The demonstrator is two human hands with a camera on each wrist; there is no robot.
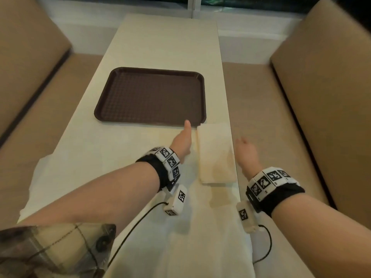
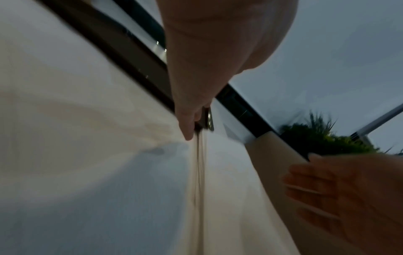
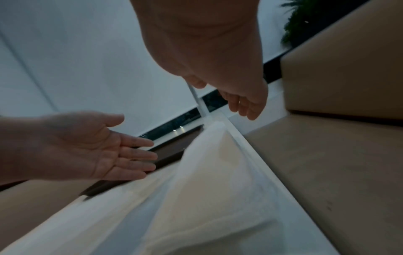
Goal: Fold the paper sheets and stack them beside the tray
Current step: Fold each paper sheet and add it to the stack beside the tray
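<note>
A folded stack of cream paper sheets [image 1: 216, 155] lies by the table's right edge, just in front of the brown tray's [image 1: 150, 97] near right corner. My left hand [image 1: 183, 137] stands on edge just left of the stack, fingers straight, thumb up, palm facing the paper and holding nothing. My right hand [image 1: 245, 148] hovers right of the stack, past the table edge, fingers relaxed and empty. The right wrist view shows the left hand [image 3: 122, 153] flat-palmed beside the stack [image 3: 207, 189]. A large unfolded white sheet [image 1: 180, 241] covers the near part of the table.
The cream table [image 1: 168, 43] runs between two tan benches [image 1: 301, 121], [image 1: 44, 101]. The tray holds nothing. The stack sits very close to the table's right edge [image 1: 234, 157]. A window and a plant [image 2: 316, 138] are behind.
</note>
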